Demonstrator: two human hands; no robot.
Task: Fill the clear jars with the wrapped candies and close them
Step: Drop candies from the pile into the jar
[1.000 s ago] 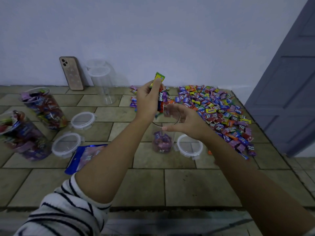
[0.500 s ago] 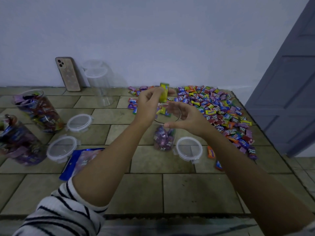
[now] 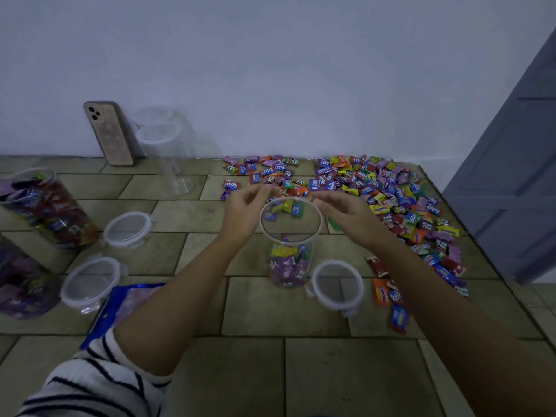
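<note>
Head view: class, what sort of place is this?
Probably a room in a home: tiled surface, plain wall, grey panelled door, and a phone propped against the wall.

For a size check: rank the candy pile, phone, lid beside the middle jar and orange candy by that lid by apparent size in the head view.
1. Candy pile
2. Phone and lid: alike; the phone stands farther off, so unranked.
3. Orange candy

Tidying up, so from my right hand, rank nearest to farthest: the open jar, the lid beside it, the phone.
1. Jar, rim beside the right hand.
2. Lid, on the floor right of the jar.
3. Phone, far left at the wall.
</note>
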